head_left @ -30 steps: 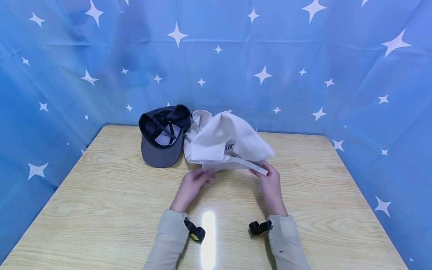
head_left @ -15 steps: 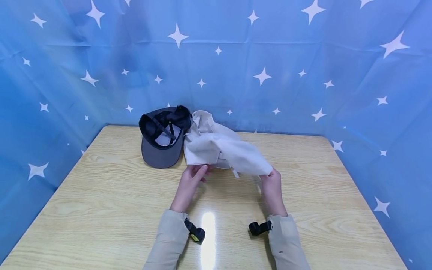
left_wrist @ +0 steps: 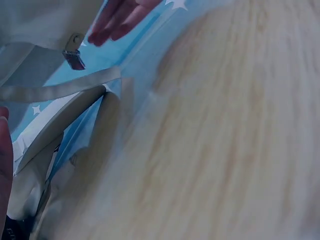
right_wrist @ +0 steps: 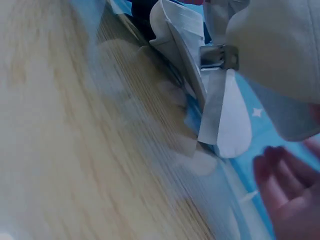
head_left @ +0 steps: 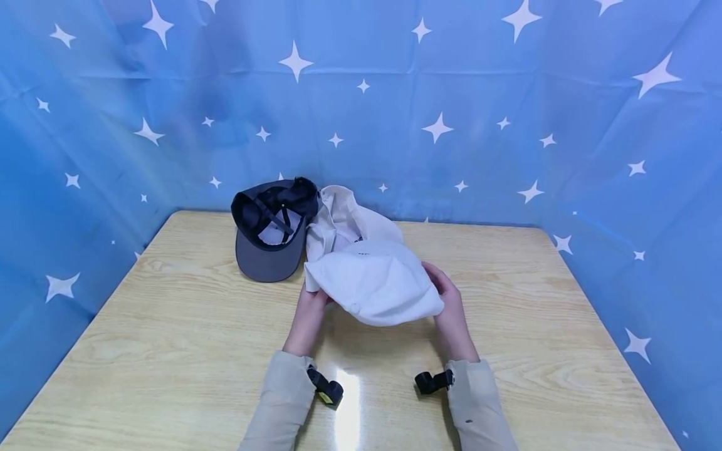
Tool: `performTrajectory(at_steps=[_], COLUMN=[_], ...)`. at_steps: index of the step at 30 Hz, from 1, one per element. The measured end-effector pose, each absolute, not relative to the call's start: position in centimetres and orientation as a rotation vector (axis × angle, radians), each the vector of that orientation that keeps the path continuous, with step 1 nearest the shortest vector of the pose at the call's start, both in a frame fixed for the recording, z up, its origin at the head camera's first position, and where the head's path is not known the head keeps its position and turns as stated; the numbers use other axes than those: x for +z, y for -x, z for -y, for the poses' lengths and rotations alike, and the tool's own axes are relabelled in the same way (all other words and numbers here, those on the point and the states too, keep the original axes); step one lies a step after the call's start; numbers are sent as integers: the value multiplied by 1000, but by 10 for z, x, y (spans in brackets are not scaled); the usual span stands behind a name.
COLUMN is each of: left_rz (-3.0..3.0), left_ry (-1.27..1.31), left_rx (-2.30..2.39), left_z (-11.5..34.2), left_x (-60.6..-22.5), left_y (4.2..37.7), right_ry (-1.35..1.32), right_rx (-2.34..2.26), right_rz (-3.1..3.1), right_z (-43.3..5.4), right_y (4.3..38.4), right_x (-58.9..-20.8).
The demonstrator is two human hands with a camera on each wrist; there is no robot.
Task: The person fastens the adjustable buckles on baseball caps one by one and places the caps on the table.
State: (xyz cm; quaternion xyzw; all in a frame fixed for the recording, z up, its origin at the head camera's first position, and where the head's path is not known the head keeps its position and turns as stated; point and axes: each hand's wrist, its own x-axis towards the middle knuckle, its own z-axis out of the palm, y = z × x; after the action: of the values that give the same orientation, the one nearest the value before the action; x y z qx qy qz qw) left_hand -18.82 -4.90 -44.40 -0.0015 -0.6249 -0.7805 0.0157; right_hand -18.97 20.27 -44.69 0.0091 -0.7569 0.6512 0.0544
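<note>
A white baseball cap (head_left: 378, 285) is raised above the table between the two hands, its crown turned toward me. My left hand (head_left: 309, 316) holds its left side, most fingers hidden behind the cloth; its thumb (left_wrist: 4, 160) shows at the edge in the left wrist view. My right hand (head_left: 448, 307) is at the cap's right side. In the right wrist view its fingers (right_wrist: 280, 172) are loose, just beyond the fabric. The cap's back strap (left_wrist: 60, 90) hangs down near a metal buckle (right_wrist: 220, 57).
Behind the raised cap lies another white cap (head_left: 338, 203), partly covered by it in view. A dark grey cap (head_left: 269, 257) lies upturned to its left. The wooden table (head_left: 564, 351) meets a blue star-patterned curtain (head_left: 479, 94) at the back.
The white cap has turned over, from its strap opening facing me to its crown facing me, and come closer. The right hand has shifted from pinching its lower edge to beside it.
</note>
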Motion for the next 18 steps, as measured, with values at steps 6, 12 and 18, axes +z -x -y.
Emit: performTrajectory(at_steps=[6, 12, 18], left_rz=[2003, 1813, 1531], left_ry=[57, 158, 263], left_rx=[-2353, -2442, -2748], left_z=[49, 50, 57], left_x=[-448, -460, -463], left_y=[187, 193, 192], right_ry=[187, -26, -163], right_rx=[2177, 2646, 2922], right_rz=[2261, 1857, 1560], right_z=[-202, -200, -198], right_y=[188, 187, 188], right_x=[-447, -445, -443])
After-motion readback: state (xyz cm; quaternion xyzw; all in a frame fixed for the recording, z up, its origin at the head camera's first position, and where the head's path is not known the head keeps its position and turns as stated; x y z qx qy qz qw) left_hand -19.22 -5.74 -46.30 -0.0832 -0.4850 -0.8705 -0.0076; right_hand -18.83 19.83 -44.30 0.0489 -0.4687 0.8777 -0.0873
